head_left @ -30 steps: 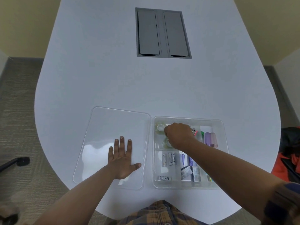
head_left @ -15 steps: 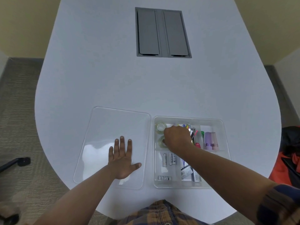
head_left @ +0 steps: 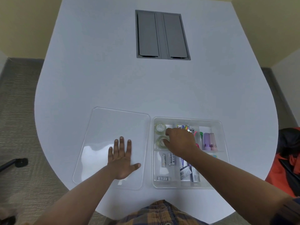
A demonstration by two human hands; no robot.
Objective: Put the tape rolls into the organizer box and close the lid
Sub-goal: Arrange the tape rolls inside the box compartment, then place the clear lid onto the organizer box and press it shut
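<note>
Hands at work over the organizer box on the white worktop: I am watching the right hand pinching the nearer tape roll inside the box's far-left compartment, beside a second tape roll, while the left hand is lying spread flat on the clear lid just left of the box.

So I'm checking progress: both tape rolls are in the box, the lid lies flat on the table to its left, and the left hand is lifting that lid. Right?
Not quite. The head view shows the left hand resting flat, fingers spread, on the lid, not lifting it. The rest holds.
</note>
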